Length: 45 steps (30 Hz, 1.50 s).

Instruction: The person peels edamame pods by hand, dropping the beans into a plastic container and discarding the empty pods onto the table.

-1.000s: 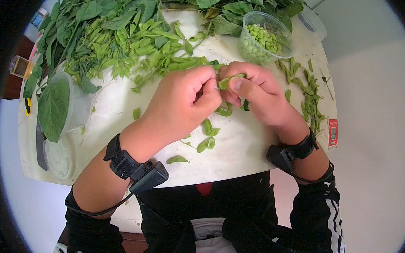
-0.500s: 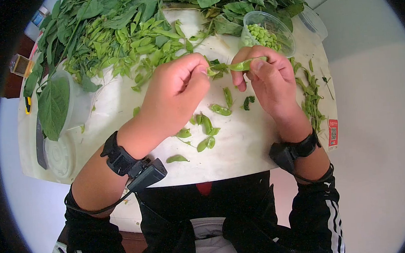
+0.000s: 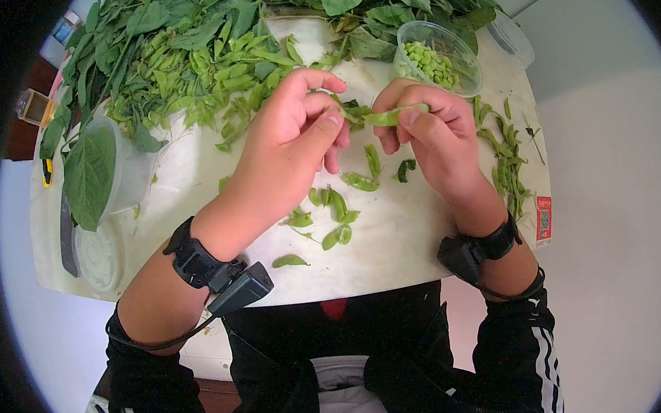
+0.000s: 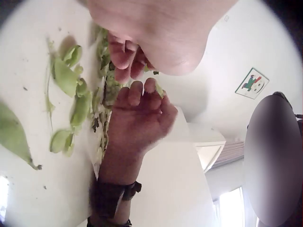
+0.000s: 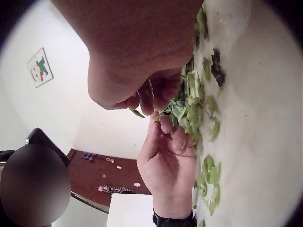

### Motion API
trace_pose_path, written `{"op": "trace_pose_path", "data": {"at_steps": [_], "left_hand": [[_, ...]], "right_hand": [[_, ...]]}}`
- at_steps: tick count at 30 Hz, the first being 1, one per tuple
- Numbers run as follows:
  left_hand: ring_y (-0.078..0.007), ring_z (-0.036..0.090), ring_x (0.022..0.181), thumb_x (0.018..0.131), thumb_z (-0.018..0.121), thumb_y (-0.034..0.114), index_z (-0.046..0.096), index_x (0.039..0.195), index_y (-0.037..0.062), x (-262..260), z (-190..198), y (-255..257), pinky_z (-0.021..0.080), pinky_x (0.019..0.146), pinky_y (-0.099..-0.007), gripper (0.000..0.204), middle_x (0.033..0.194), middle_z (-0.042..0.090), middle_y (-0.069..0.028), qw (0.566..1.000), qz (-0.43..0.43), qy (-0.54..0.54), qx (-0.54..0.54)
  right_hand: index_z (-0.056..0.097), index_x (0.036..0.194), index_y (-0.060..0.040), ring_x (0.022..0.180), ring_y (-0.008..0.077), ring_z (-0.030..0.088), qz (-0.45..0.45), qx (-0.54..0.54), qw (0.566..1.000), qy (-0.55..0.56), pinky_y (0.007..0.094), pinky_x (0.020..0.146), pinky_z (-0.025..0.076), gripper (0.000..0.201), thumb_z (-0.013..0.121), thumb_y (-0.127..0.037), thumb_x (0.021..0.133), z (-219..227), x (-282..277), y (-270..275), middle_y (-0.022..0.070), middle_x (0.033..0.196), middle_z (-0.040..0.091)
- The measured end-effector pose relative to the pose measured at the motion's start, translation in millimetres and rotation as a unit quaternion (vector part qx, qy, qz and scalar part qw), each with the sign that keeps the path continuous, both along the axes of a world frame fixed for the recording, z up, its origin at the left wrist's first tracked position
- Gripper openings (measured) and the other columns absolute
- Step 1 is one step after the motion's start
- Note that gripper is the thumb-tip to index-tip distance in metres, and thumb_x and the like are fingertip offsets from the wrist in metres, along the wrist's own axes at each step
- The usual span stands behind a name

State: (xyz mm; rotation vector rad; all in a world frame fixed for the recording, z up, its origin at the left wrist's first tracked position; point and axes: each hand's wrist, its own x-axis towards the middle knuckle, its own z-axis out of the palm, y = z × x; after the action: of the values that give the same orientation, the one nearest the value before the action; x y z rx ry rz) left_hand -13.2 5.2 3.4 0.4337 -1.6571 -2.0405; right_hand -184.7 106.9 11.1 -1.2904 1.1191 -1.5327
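Observation:
Over the middle of the table, my right hand [image 3: 441, 130] pinches a green bean pod [image 3: 382, 118] between thumb and curled fingers. My left hand [image 3: 285, 145] pinches the pod's left end between thumb and a finger, its index finger lifted away. In the right wrist view, the left hand [image 5: 170, 165] faces the right hand, fingertips close together. Below the hands, several loose pods [image 3: 338, 204] and a dark curled leaf piece [image 3: 405, 169] lie on the white table [image 3: 364, 265]. A clear round tub [image 3: 468, 84] beyond my right hand holds shelled green beans [image 3: 429, 60].
A heap of pods [image 3: 178, 72] and leafy stems [image 3: 205, 13] covers the far side. Pods [image 3: 508, 161] lie in a strip at the right. On the left stand a translucent tub [image 3: 128, 173] with a leaf over it, a round lid [image 3: 97, 258] and a dark flat blade-like strip [image 3: 67, 238].
My hands have drawn apart from their closeness a second ago, with the pod now stretched between them. Since half a second ago, the left hand's fingers have spread and its index finger has lifted.

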Motion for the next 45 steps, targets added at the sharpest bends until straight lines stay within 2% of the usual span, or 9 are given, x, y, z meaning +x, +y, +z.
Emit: {"op": "trace_pose_path", "data": {"at_steps": [9, 12, 15, 18, 20, 27, 37, 43, 45], "left_hand": [[-0.0106, 0.057, 0.069, 0.093, 0.049, 0.003, 0.041, 0.114, 0.0038, -1, -3, 7, 0.046, 0.059, -0.0221, 0.022, 0.088, 0.061, -0.0064, 0.997, 0.045, -0.002, -0.067], [-0.0110, 0.058, 0.074, 0.093, 0.051, 0.002, 0.040, 0.109, 0.0034, 0, -3, 7, 0.048, 0.062, -0.0233, 0.019, 0.089, 0.061, -0.0069, 0.995, 0.014, -0.013, -0.099], [-0.0087, 0.059, 0.067, 0.093, 0.054, 0.004, 0.043, 0.107, 0.0019, 0, -6, 6, 0.048, 0.058, -0.0222, 0.019, 0.084, 0.063, -0.0062, 0.996, 0.021, 0.032, -0.080], [-0.0086, 0.059, 0.066, 0.094, 0.055, 0.006, 0.044, 0.105, 0.0012, 2, 4, 4, 0.047, 0.058, -0.0218, 0.016, 0.083, 0.063, -0.0067, 0.996, 0.007, 0.000, -0.087], [-0.0089, 0.058, 0.064, 0.095, 0.054, 0.006, 0.046, 0.103, 0.0006, 1, 5, 5, 0.047, 0.059, -0.0216, 0.013, 0.080, 0.063, -0.0058, 0.996, 0.013, -0.008, -0.091], [-0.0093, 0.058, 0.067, 0.097, 0.053, 0.009, 0.048, 0.105, 0.0019, 1, 3, 5, 0.046, 0.060, -0.0217, 0.012, 0.084, 0.063, -0.0064, 0.998, -0.007, 0.017, -0.056], [-0.0092, 0.057, 0.065, 0.097, 0.055, 0.019, 0.050, 0.102, 0.0031, 3, 1, 0, 0.045, 0.057, -0.0206, 0.017, 0.080, 0.061, -0.0060, 0.999, -0.024, 0.043, -0.001], [-0.0071, 0.054, 0.060, 0.095, 0.060, 0.023, 0.051, 0.094, 0.0037, 3, -1, 0, 0.044, 0.053, -0.0194, 0.021, 0.073, 0.060, -0.0036, 0.999, -0.023, 0.032, 0.014], [-0.0067, 0.054, 0.059, 0.094, 0.062, 0.023, 0.051, 0.091, 0.0042, 3, -3, 0, 0.043, 0.052, -0.0191, 0.022, 0.072, 0.060, -0.0029, 0.999, -0.030, 0.022, 0.021]], "right_hand": [[0.041, 0.059, -0.0024, 0.054, 0.0110, 0.051, -0.005, -0.030, 1.000, 0.003, 0.0253, 0.058, 0.047, 0.025, 0.051, 0.006, 0.079, 2, -6, 4, 0.0122, 0.076, 0.061], [0.042, 0.068, -0.0074, 0.048, 0.0116, 0.043, 0.003, -0.006, 1.000, 0.015, 0.0262, 0.043, 0.035, 0.018, 0.049, 0.000, 0.082, 5, 3, 8, 0.0133, 0.067, 0.055], [0.048, 0.086, -0.0048, 0.050, 0.0096, 0.043, 0.000, 0.068, 0.993, -0.096, 0.0263, 0.063, 0.047, 0.011, 0.050, 0.005, 0.083, 12, 15, 6, 0.0075, 0.071, 0.057], [0.047, 0.103, -0.0041, 0.055, 0.0102, 0.047, -0.030, 0.028, 0.998, -0.042, 0.0251, 0.065, 0.046, 0.018, 0.054, 0.001, 0.087, 2, 14, 3, 0.0064, 0.072, 0.058], [0.049, 0.109, -0.0029, 0.063, 0.0107, 0.053, -0.040, -0.003, 0.985, 0.166, 0.0257, 0.064, 0.045, 0.021, 0.057, -0.004, 0.089, 0, 12, 1, 0.0057, 0.073, 0.059], [0.059, 0.091, -0.0010, 0.059, 0.0143, 0.056, -0.110, -0.016, 0.950, 0.290, 0.0281, 0.056, 0.044, 0.010, 0.059, -0.011, 0.090, 4, 7, 1, 0.0090, 0.069, 0.059], [0.062, 0.096, -0.0007, 0.069, 0.0220, 0.065, -0.117, 0.007, 0.936, 0.331, 0.0305, 0.064, 0.049, 0.011, 0.058, -0.007, 0.088, 12, 8, 3, 0.0124, 0.081, 0.066], [0.061, 0.103, -0.0039, 0.065, 0.0254, 0.062, -0.133, -0.110, 0.924, 0.340, 0.0345, 0.061, 0.048, 0.018, 0.061, -0.009, 0.086, 12, 11, 3, 0.0115, 0.076, 0.063], [0.060, 0.102, -0.0080, 0.063, 0.0279, 0.061, -0.051, 0.001, 0.930, 0.363, 0.0358, 0.059, 0.047, 0.018, 0.063, -0.009, 0.084, 14, 14, 7, 0.0093, 0.074, 0.061]]}}
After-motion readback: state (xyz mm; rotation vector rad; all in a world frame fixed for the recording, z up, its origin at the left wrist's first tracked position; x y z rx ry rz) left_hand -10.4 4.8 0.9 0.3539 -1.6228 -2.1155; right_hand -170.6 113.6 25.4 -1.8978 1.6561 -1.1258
